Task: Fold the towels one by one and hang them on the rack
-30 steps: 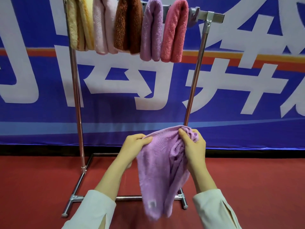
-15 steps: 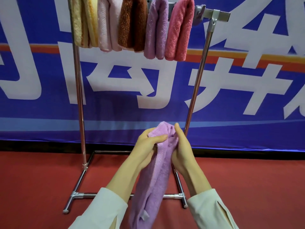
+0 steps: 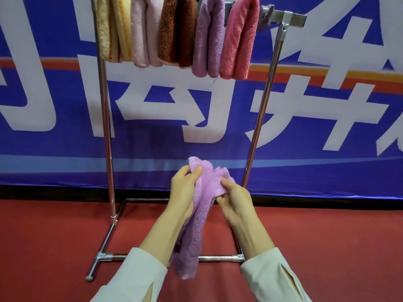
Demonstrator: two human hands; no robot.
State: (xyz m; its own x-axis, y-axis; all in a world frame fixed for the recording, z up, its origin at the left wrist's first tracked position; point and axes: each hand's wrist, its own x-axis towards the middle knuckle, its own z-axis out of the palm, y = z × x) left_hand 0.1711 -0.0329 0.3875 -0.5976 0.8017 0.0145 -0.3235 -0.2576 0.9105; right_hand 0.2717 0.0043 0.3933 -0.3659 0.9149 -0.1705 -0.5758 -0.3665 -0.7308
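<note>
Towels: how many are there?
6. Five hang on the rack, left to right: yellow, pale pink, brown, purple, rose. The lilac towel is gripped by left hand and right hand. Yellow could be two.

Red floor (image 3: 54, 247), metal rack (image 3: 108, 136) standing on it by a tubular base, blue banner (image 3: 65, 127) at the floor's far edge, hung side by side on the rack's top bar (image 3: 294, 17): yellow towel (image 3: 111, 29), pale pink towel (image 3: 144, 31), brown towel (image 3: 176, 31), lilac towel (image 3: 208, 38), rose towel (image 3: 238, 38)

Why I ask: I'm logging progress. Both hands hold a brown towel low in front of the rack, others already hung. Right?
No. The head view shows the left hand and right hand holding a lilac towel, not a brown one; the rest stands.
</note>
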